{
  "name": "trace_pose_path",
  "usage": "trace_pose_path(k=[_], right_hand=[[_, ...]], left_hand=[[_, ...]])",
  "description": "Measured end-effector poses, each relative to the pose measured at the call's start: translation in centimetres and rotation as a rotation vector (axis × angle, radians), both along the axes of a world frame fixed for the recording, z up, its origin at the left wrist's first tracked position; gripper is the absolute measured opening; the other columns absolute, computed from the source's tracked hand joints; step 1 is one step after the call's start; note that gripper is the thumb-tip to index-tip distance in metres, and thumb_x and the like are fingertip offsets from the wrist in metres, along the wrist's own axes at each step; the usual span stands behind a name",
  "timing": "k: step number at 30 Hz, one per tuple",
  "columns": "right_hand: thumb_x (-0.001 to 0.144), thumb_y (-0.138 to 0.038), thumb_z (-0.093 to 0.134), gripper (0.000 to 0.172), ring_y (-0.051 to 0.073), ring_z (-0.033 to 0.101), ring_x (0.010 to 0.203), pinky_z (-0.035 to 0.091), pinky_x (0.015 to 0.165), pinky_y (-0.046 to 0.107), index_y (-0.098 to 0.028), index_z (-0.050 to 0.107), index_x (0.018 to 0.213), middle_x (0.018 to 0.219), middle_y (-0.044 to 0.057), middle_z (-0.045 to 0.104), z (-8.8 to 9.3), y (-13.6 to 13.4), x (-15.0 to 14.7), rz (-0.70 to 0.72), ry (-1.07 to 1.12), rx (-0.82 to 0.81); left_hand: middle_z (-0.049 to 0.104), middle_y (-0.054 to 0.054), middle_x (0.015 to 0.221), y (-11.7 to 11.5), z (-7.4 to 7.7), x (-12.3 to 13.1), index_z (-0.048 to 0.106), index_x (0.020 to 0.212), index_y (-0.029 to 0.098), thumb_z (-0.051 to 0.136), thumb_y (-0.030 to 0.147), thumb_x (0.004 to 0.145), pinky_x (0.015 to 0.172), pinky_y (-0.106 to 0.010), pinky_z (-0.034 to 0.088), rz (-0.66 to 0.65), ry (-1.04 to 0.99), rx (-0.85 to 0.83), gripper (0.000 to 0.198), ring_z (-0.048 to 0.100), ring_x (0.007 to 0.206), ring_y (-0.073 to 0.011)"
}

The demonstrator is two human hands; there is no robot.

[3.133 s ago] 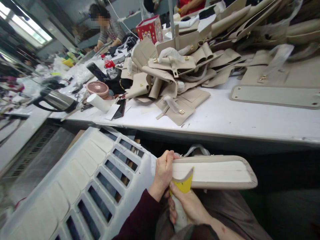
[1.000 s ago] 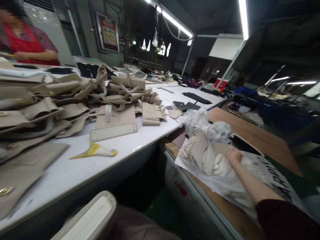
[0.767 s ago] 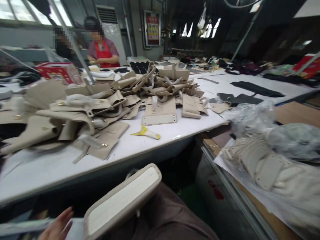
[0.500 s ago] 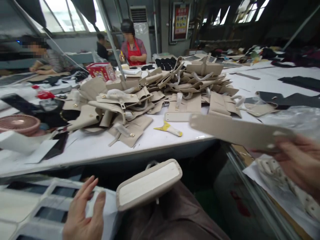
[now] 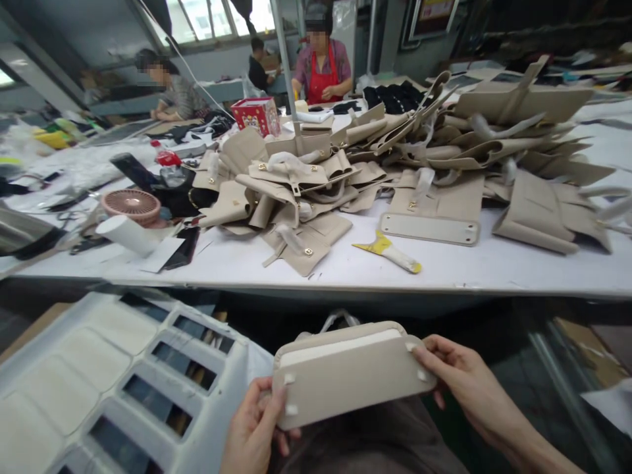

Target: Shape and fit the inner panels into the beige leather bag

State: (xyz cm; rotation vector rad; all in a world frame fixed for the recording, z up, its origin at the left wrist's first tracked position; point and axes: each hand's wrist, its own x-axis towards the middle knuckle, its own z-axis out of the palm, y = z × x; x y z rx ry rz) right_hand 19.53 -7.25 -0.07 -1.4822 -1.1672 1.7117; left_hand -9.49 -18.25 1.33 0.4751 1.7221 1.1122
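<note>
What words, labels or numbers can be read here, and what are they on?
Nothing here reads clearly.
On the red box: printed pattern, too blurred to read.
On the wall poster: cut off, too small to read.
On the beige panel held by the left hand and right hand: no writing shows.

The one head camera looks forward and down, close over the lap, toward the white table (image 5: 444, 270).
</note>
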Motion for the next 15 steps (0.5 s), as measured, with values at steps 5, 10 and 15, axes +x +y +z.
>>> trace_pose_path(k=[5,10,15], right_hand=[[0.064,-0.068,0.076,0.054,0.007,0.033,0.048,0.021,0.039,0.018,-0.016,0.059,0.066,0.056,-0.003,0.042,-0.5,2.1,-0.9,-0.111,-0.163,-0.042],[0.056,-0.070,0.077,0.056,0.010,0.033,0.053,0.024,0.043,0.022,-0.018,0.057,0.061,0.059,-0.001,0.044,-1.0,2.9,-1.6,-0.105,-0.206,-0.061],[0.049,-0.073,0.077,0.059,0.012,0.031,0.053,0.023,0.044,0.024,-0.019,0.055,0.055,0.058,-0.001,0.041,-1.3,3.5,-1.8,-0.093,-0.256,-0.128]], left_hand=[[0.052,0.004,0.049,1.7,-0.8,-2.0,0.057,0.079,0.017,0.064,0.066,0.077,0.038,-0.016,0.032,-0.115,0.181,-0.032,0.049,0.045,0.038,-0.0078],[0.042,0.007,0.044,2.3,-1.6,-2.9,0.056,0.067,0.016,0.069,0.061,0.075,0.044,-0.016,0.028,-0.041,0.183,-0.019,0.047,0.036,0.042,-0.0059],[0.060,-0.001,0.063,2.8,-1.5,-3.4,0.058,0.068,0.014,0.071,0.056,0.075,0.059,-0.020,0.040,-0.038,0.123,-0.040,0.044,0.051,0.062,-0.0120]])
